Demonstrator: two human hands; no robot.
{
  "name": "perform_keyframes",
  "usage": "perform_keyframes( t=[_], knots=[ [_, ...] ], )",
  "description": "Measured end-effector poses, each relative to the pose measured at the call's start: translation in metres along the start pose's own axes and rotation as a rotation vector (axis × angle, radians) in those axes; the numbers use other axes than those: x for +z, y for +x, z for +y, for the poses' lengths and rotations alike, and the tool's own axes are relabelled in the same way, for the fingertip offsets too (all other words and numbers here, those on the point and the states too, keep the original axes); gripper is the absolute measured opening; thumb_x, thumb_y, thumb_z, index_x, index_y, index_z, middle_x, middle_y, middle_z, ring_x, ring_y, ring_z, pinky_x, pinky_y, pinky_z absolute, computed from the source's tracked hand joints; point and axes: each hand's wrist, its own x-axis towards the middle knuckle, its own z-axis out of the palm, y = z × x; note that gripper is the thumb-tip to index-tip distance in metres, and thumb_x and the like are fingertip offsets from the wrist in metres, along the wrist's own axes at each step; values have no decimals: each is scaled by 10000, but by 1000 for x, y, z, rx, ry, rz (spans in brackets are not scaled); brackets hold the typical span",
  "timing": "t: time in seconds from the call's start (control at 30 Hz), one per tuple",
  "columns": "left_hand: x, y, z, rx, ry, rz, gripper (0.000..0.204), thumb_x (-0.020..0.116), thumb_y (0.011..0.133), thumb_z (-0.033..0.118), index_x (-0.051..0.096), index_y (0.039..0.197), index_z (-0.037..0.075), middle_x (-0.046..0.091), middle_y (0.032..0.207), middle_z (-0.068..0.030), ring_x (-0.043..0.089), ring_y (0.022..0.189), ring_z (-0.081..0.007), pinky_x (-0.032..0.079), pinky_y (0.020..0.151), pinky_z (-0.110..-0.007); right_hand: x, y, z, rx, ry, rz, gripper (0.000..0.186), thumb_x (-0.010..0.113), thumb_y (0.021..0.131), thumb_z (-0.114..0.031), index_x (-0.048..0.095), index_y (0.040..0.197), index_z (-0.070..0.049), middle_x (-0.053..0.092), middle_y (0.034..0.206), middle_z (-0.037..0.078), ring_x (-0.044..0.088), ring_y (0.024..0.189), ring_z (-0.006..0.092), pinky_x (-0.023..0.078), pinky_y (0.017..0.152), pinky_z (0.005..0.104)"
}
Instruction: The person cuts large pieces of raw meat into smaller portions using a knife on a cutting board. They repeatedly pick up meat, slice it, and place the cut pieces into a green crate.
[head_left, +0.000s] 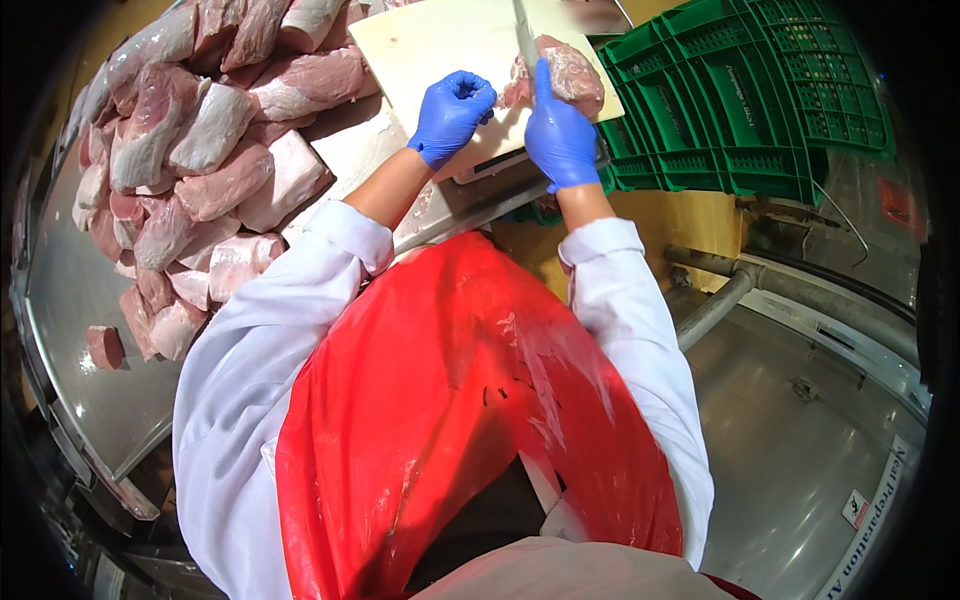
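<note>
My right hand [561, 137], in a blue glove, is closed on a knife [524, 32], the index finger stretched along it and the blade pointing away from me. The blade lies over the left part of a trimmed piece of raw meat [575, 78] on a white cutting board [415, 45]. Just left of that piece, my left hand [452, 115], also gloved in blue, is curled closed above the board's near edge. What its fingers hold, if anything, is hidden.
Many raw meat pieces [215, 150] are heaped on a metal table [70, 330] at the left, one small chunk [104, 347] lying apart. Green plastic crates [715, 100] stand right of the board. A metal pipe rail [720, 305] runs at the lower right.
</note>
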Motion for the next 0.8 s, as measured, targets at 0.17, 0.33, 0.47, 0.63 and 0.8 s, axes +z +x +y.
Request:
perform_keyframes(
  t=[0.17, 0.33, 0.47, 0.63, 0.8],
  knots=[
    [-10, 9, 2, 97, -143, 83, 138, 692, 937, 110, 666, 981, -17, 668, 833, -56, 598, 700, -116, 499, 662, -258, -10, -61, 5, -69, -15, -225, 765, 519, 874, -60, 236, 1584, -39, 708, 865, 257, 692, 733, 449, 543, 650, 551],
    [-18, 26, 40, 223, -254, 44, 122, 691, 947, 89, 652, 1000, -15, 648, 812, -61, 586, 696, -131, 483, 670, -260, -30, -119, 38, -56, 127, -263, 703, 542, 940, -148, 282, 1593, -149, 656, 774, 282, 669, 667, 420, 508, 631, 551],
    [10, 31, 99, 327, -182, -49, 73, 688, 939, 74, 664, 906, 14, 627, 768, -35, 563, 685, -122, 467, 692, -257, -35, -140, 79, -56, 534, -174, 710, 557, 941, -150, 290, 1598, -171, 663, 738, 238, 653, 614, 410, 526, 612, 495],
    [106, 69, 140, 436, -182, -235, 135, 706, 952, 136, 637, 953, 20, 642, 788, -53, 602, 674, -127, 504, 621, -262, -44, -152, 138, 186, 862, 29, 720, 563, 953, -75, 286, 1609, -184, 648, 697, 92, 585, 555, 145, 508, 527, 335],
    [196, 128, 116, 267, 31, -397, 114, 673, 930, 105, 644, 950, -3, 674, 788, -76, 632, 663, -131, 514, 572, -282, -39, -140, 196, 294, 1042, 126, 696, 553, 984, 3, 294, 1610, -156, 667, 914, 41, 573, 636, 61, 468, 497, 226]
  ],
)
